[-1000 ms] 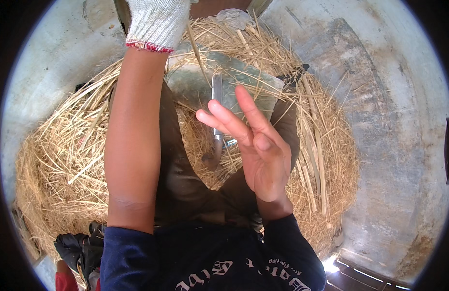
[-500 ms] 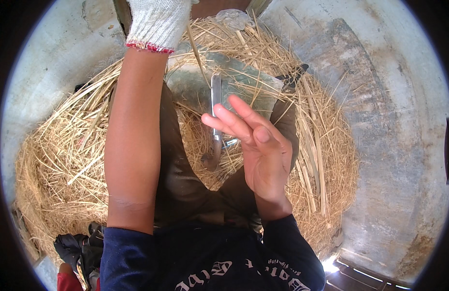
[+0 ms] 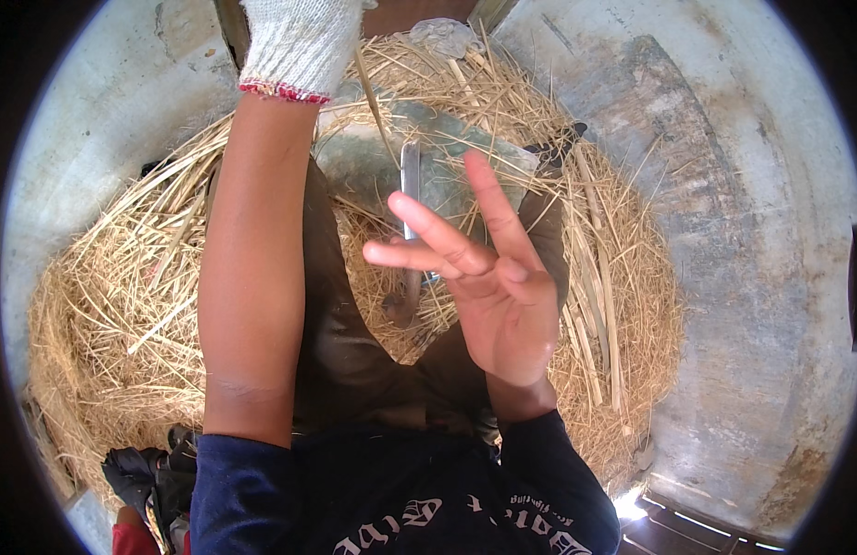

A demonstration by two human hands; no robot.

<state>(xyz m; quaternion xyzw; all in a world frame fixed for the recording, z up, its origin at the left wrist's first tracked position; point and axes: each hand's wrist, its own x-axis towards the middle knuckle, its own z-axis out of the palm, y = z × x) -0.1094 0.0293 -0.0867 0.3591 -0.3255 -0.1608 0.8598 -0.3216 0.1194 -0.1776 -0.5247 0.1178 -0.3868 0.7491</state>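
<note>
My left hand (image 3: 297,46), in a white knitted glove with a red-edged cuff, reaches to the far edge of the head view. Its fingers are cut off, so what they hold, if anything, is hidden. A thin straw strip (image 3: 373,102) slants down beside the glove. My bare right hand (image 3: 507,296) hovers above my lap, palm up and fingers spread, with nothing in it. Partly behind its fingers lies a knife (image 3: 411,171) with a long straight metal blade and a curved brown handle. The blade rests over a worn greenish slab (image 3: 354,153) between my legs.
Dry straw (image 3: 123,314) is heaped around my legs, with longer flat strips (image 3: 599,287) at the right. Pale, stained concrete (image 3: 752,277) surrounds the heap. Crumpled clear plastic (image 3: 444,37) lies at the far side. At the lower left are a black cloth bundle (image 3: 146,476) and another person's red sleeve (image 3: 132,538).
My right hand has opened wider: its fingers have spread apart, one stretching farther away and the others shifting left. My gloved left hand has hardly moved.
</note>
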